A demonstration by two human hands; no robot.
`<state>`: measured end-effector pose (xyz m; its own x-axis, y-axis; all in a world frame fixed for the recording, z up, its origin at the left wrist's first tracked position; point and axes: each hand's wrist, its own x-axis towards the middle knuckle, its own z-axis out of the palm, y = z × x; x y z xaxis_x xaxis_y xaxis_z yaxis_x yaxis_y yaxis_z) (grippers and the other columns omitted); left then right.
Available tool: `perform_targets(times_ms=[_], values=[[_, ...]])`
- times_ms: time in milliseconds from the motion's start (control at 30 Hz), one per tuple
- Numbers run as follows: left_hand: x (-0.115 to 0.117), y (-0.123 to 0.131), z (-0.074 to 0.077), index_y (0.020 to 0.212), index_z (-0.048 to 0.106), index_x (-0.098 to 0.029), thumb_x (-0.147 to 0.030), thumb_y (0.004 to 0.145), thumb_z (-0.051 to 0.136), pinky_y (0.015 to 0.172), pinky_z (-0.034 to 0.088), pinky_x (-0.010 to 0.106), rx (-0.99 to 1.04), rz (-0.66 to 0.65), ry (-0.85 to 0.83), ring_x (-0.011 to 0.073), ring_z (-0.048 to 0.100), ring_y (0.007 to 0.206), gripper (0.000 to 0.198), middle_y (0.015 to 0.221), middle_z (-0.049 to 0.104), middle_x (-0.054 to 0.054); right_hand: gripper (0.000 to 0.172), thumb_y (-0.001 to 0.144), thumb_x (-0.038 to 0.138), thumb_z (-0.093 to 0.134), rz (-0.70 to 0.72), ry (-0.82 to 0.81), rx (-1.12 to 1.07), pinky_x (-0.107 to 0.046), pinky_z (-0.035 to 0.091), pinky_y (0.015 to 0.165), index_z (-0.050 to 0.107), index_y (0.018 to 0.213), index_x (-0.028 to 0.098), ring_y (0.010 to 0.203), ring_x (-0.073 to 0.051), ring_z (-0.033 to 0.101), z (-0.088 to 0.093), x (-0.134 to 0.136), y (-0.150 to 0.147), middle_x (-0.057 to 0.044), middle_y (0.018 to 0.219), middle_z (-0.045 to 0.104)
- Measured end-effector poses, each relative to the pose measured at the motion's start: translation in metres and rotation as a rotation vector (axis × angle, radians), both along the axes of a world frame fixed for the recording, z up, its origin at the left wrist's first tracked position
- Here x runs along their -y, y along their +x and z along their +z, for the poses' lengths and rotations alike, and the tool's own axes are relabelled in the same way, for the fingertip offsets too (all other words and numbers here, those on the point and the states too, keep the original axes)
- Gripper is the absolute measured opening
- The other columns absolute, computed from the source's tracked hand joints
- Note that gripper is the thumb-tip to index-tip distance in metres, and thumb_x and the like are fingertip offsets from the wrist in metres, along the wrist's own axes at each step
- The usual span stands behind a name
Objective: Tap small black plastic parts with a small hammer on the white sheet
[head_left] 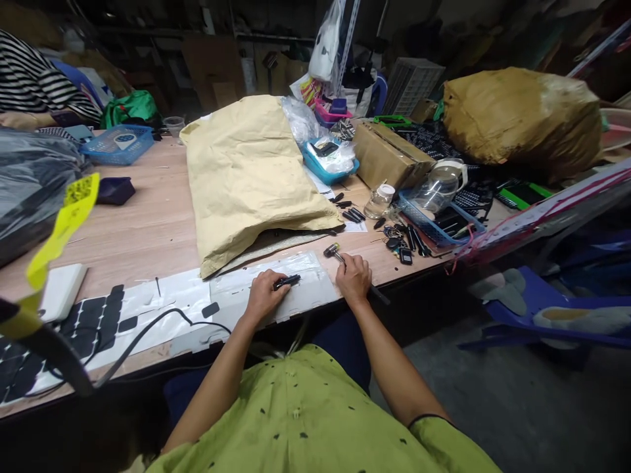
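Observation:
My left hand (265,293) is closed on a small slim black part (286,282), holding it low over a white board (308,289) at the table's front edge. My right hand (353,277) wraps round the shaft of a small hammer (332,249). The hammer's head, dark with a yellowish end, lies just beyond the fingers, and its dark grip sticks out behind the hand past the table edge. A small dark oval pad (211,309) rests to the left of my left hand.
A large tan paper sack (246,177) lies behind the board. To the right are black parts (353,215), a glass jar (379,201), a blue basket (438,223) and a cardboard box (389,154). A dark cable (162,320) curves at left. A person's striped sleeve (44,79) shows far left.

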<state>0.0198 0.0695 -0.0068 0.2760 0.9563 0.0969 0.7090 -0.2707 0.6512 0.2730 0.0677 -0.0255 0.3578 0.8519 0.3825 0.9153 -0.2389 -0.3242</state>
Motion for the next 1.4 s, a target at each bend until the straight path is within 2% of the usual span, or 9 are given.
perform_targets(times_ms=[200,333,500,600,867,1033,1200,1400], values=[[-0.005,0.005,-0.007,0.102,0.079,-0.027,-0.031,0.084,0.07,0.086,0.047,0.037,-0.024,0.007,0.031,0.0228,0.061,0.09,0.021,0.088,0.069,0.003,0.035,0.089,0.013,0.057,0.043,-0.025,-0.036,-0.031,0.034,0.075,0.075,0.115,0.026,0.092,-0.023,0.049,0.004,-0.002,0.006,-0.007,0.095,0.061],[-0.005,0.006,-0.008,0.102,0.079,-0.027,-0.03,0.084,0.069,0.085,0.047,0.036,-0.012,-0.009,0.032,0.0224,0.062,0.09,0.021,0.089,0.07,0.003,0.037,0.091,0.014,0.052,0.098,0.003,-0.115,-0.031,0.043,0.078,0.074,0.119,0.025,0.092,-0.023,0.056,0.011,0.01,0.003,-0.008,0.097,0.065],[-0.005,0.007,-0.009,0.1,0.081,-0.027,-0.03,0.083,0.07,0.084,0.047,0.037,0.007,-0.007,0.012,0.0227,0.061,0.089,0.02,0.086,0.07,0.003,0.037,0.095,0.02,0.046,0.35,0.051,-0.34,-0.031,0.053,0.085,0.074,0.12,0.024,0.096,-0.021,0.065,0.019,0.039,-0.02,-0.008,0.107,0.072],[-0.006,0.007,-0.01,0.098,0.082,-0.028,-0.029,0.082,0.072,0.084,0.047,0.037,0.012,-0.016,0.012,0.0225,0.061,0.087,0.019,0.084,0.07,0.003,0.036,0.096,0.021,0.046,0.427,0.065,-0.392,-0.032,0.054,0.088,0.075,0.117,0.025,0.097,-0.02,0.068,0.022,0.051,-0.035,-0.007,0.105,0.074],[-0.006,0.008,-0.009,0.098,0.082,-0.028,-0.029,0.082,0.073,0.084,0.046,0.037,-0.003,-0.013,0.013,0.0234,0.062,0.089,0.019,0.086,0.071,0.003,0.037,0.098,0.021,0.045,0.472,0.066,-0.321,-0.028,0.054,0.089,0.075,0.12,0.025,0.098,-0.019,0.069,0.032,0.059,-0.045,-0.007,0.101,0.073],[-0.006,0.009,-0.009,0.097,0.082,-0.029,-0.031,0.082,0.073,0.084,0.046,0.037,-0.006,-0.001,0.009,0.0233,0.061,0.089,0.018,0.086,0.07,0.003,0.039,0.096,0.017,0.047,0.47,0.016,-0.269,-0.026,0.055,0.085,0.076,0.12,0.028,0.094,-0.018,0.068,0.031,0.058,-0.048,-0.005,0.098,0.072],[-0.004,0.012,-0.008,0.096,0.082,-0.03,-0.029,0.082,0.072,0.084,0.045,0.037,-0.018,0.008,0.005,0.023,0.06,0.09,0.017,0.085,0.069,0.002,0.037,0.098,0.019,0.047,0.505,0.056,-0.258,-0.027,0.054,0.087,0.075,0.121,0.028,0.095,-0.018,0.068,0.036,0.06,-0.052,-0.005,0.099,0.072],[-0.003,0.014,-0.004,0.098,0.082,-0.03,-0.028,0.082,0.072,0.084,0.045,0.037,-0.013,0.006,-0.01,0.0227,0.06,0.089,0.019,0.084,0.068,0.003,0.036,0.097,0.018,0.048,0.546,0.017,-0.256,-0.025,0.053,0.083,0.075,0.118,0.028,0.091,-0.017,0.068,0.03,0.062,-0.057,-0.004,0.097,0.073]])
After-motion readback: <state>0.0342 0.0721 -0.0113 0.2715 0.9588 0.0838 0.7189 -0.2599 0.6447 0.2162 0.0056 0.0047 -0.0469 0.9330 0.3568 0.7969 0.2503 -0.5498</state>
